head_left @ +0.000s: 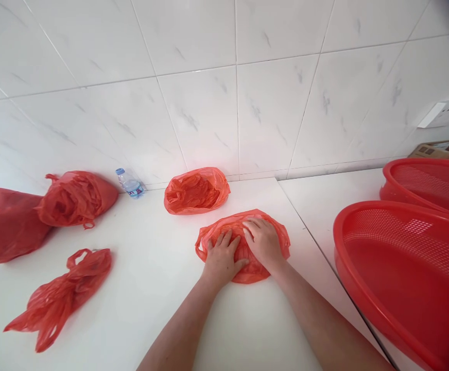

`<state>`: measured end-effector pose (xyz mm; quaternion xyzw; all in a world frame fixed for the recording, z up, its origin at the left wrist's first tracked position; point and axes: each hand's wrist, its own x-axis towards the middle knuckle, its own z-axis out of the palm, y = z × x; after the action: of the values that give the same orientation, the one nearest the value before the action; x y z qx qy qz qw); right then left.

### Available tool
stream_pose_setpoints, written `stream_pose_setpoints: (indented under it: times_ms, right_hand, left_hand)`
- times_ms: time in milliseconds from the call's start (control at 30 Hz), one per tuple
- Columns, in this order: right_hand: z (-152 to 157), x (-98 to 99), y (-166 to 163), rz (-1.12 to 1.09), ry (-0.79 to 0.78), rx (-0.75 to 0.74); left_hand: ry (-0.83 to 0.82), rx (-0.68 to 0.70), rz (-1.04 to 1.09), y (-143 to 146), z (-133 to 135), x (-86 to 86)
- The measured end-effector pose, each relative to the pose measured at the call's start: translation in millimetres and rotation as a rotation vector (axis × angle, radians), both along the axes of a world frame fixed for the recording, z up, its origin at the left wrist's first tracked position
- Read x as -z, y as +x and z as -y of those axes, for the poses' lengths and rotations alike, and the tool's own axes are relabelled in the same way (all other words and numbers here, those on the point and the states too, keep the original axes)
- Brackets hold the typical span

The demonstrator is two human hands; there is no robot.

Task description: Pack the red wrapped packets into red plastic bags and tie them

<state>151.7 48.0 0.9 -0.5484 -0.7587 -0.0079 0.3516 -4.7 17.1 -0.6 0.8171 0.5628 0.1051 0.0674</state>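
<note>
Both hands flat on a red plastic bag [274,232] lying on the white table [151,288], near its right edge. Left hand [221,256] fingers spread open, pressing on the bag's left part; right hand [263,242] fingers open and flat, just beside it, touching. Another open bag [195,190] just behind, by the tiled wall [209,77]. Small water bottle [130,184] far left of it. Crumpled bag [60,296] near left. Red baskets [402,268] at right

Both hands, left hand [221,256] and right hand [263,243], press flat on a red plastic bag [276,230] at centre frame on a white table [151,288], with a water bottle [130,184] upper left and red baskets [402,278] at right.
</note>
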Motion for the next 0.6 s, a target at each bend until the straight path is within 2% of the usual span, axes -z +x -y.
stream_pose_setpoints:
  times_ms: [67, 233, 333, 433, 600]
  right_hand:
    - [3, 0.4, -2, 0.026, -0.028, -0.008]
    - [4, 3.5, -2, 0.131, -0.256, 0.004]
    - [3, 4.5, 0, 0.128, -0.29, 0.009]
    - [1, 5.8, 2, 0.128, -0.294, 0.018]
    - [0, 6.0, 6, 0.131, -0.299, 0.033]
  left_hand:
    - [-0.022, -0.008, -0.012, -2, -3, 2.9]
    - [-0.025, 0.01, 0.002, -7, -10, 7.5]
    - [-0.003, 0.021, 0.028, -9, -11, 8.1]
    - [0.129, 0.033, 0.099, -11, -11, 5.7]
    - [0.476, 0.03, 0.278, -18, -6, 0.9]
